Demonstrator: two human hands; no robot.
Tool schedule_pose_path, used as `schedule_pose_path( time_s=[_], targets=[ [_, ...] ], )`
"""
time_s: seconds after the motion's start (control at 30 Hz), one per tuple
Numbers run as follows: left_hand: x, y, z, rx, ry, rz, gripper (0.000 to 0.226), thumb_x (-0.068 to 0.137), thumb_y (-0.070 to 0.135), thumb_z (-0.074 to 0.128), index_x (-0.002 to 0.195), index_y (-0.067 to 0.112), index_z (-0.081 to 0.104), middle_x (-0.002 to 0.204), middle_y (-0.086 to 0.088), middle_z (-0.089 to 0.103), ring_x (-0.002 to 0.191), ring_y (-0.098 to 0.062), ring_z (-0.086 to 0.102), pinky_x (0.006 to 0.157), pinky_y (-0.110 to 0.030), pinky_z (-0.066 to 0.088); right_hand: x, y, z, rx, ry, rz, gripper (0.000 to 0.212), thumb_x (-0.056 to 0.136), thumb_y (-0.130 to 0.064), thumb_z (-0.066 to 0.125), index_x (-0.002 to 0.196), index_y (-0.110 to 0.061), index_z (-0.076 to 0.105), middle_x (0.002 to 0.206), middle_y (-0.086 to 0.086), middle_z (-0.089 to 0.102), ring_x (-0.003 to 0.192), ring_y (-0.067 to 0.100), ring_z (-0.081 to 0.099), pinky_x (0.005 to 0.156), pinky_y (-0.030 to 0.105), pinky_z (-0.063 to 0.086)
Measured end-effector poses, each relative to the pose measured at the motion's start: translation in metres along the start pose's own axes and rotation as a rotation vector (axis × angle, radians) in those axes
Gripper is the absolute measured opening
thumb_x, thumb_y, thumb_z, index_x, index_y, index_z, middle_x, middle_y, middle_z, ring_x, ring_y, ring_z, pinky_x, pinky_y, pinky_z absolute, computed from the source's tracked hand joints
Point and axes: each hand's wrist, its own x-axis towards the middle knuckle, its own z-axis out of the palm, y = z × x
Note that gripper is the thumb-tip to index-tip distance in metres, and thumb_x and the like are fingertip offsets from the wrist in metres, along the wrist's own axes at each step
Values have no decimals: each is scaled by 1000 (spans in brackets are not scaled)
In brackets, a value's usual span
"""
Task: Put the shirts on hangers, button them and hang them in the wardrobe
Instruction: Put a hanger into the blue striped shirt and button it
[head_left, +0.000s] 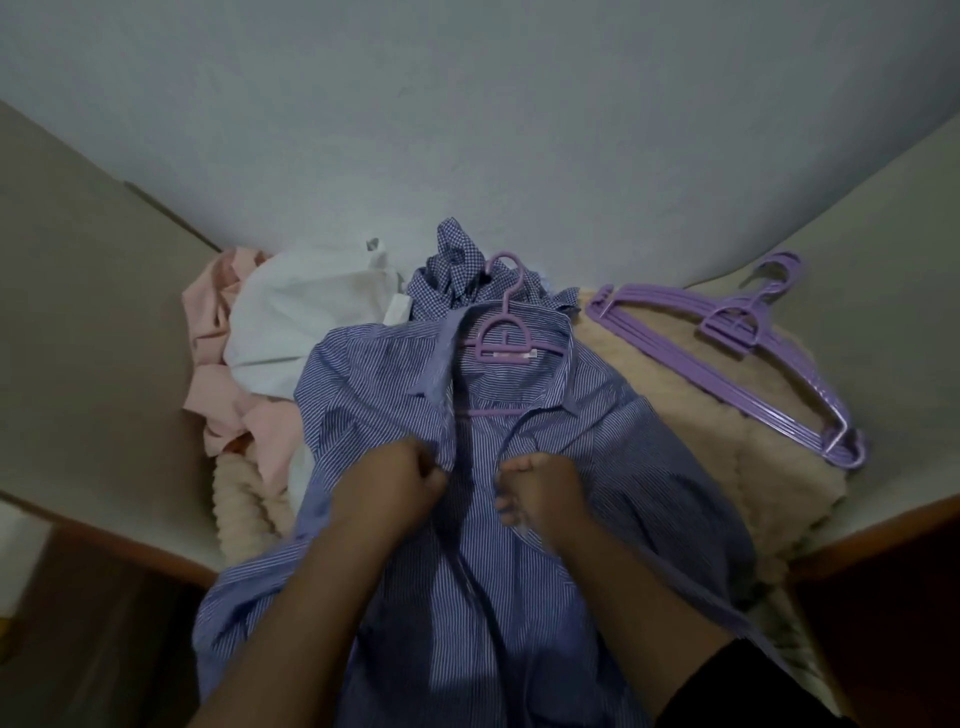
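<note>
A blue-and-white striped shirt (374, 395) lies front-up on a fluffy beige blanket (727, 467), with a purple hanger (506, 332) inside its collar. My left hand (389, 480) pinches the left front edge of the shirt just below the collar. My right hand (540, 491) grips the right front edge opposite it. The two edges sit a small gap apart between my hands. Behind lie a blue checked shirt (452, 270), a white shirt (306, 317) and a pink shirt (218, 358), all crumpled.
A stack of several purple hangers (737, 353) rests on the blanket at the right. Beige panels flank the space on both sides, with a pale wall behind. A wooden edge (130, 545) runs along the lower left and right.
</note>
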Motion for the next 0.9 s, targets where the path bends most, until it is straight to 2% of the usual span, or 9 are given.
schedule_pose_path(
  time_s=[0.1, 0.17, 0.23, 0.3, 0.33, 0.43, 0.57, 0.8, 0.9],
  targets=[
    [-12, 24, -3, -182, 269, 51, 21, 84, 29, 59, 73, 21, 43, 72, 4, 52, 73, -23, 53, 62, -29, 33, -3, -6, 4, 22, 97, -125, 21, 88, 1, 55, 71, -11, 59, 65, 6, 60, 55, 17, 56, 54, 28, 46],
    [-15, 37, 1, -349, 317, 82, 23, 85, 25, 58, 69, 21, 43, 66, 5, 52, 64, -17, 50, 56, -30, 31, -5, -10, 5, 36, 142, -210, 24, 86, -1, 59, 70, -18, 63, 67, 4, 62, 62, 17, 55, 64, 32, 47],
    [-13, 42, 10, -606, 215, 20, 17, 86, 21, 59, 71, 19, 50, 62, 4, 57, 58, -13, 55, 58, -31, 43, -5, -12, 2, 63, 152, -236, 18, 86, -2, 61, 76, -15, 67, 71, 3, 65, 66, 15, 57, 68, 29, 48],
    [-7, 38, 21, -942, 64, -118, 18, 88, 16, 60, 70, 16, 56, 59, -2, 62, 58, -22, 63, 67, -43, 56, -4, -11, -4, 87, 125, -193, 14, 87, -3, 61, 79, -13, 67, 75, 4, 66, 72, 17, 62, 70, 27, 51],
    [-5, 34, 28, -1052, 3, -183, 20, 89, 14, 60, 70, 13, 57, 58, -4, 63, 60, -25, 64, 70, -46, 56, -4, -9, -7, 106, 104, -166, 14, 87, -3, 61, 80, -14, 67, 78, 6, 68, 77, 20, 65, 72, 27, 52],
    [-2, 26, 43, -1245, -113, -316, 15, 90, 14, 62, 76, 8, 62, 65, -12, 66, 65, -24, 55, 61, -33, 46, -6, -5, -15, 80, 62, -151, 12, 88, -3, 60, 96, -6, 68, 87, 8, 70, 84, 21, 67, 66, 20, 52],
    [-5, 25, 53, -1338, -152, -318, 5, 87, 9, 65, 84, 6, 68, 72, -13, 64, 61, -19, 53, 62, -29, 43, -11, -2, -18, -18, 28, -200, 16, 89, -5, 59, 103, -5, 68, 80, 1, 68, 72, 8, 65, 49, 7, 41],
    [-1, 22, 61, -1148, 7, -280, 13, 86, 14, 67, 73, 15, 71, 64, -6, 65, 58, -19, 56, 61, -36, 49, -14, -6, -19, -90, 6, -277, 19, 91, -2, 56, 107, 0, 66, 75, -2, 63, 53, -7, 58, 46, 4, 37],
    [0, 19, 62, -1165, -18, -247, 21, 86, 13, 63, 66, 19, 67, 55, 1, 56, 51, -16, 45, 55, -27, 38, -12, -7, -19, -95, 8, -289, 18, 91, -2, 56, 105, 0, 67, 73, -3, 62, 47, -12, 54, 46, 4, 37]
  ],
)
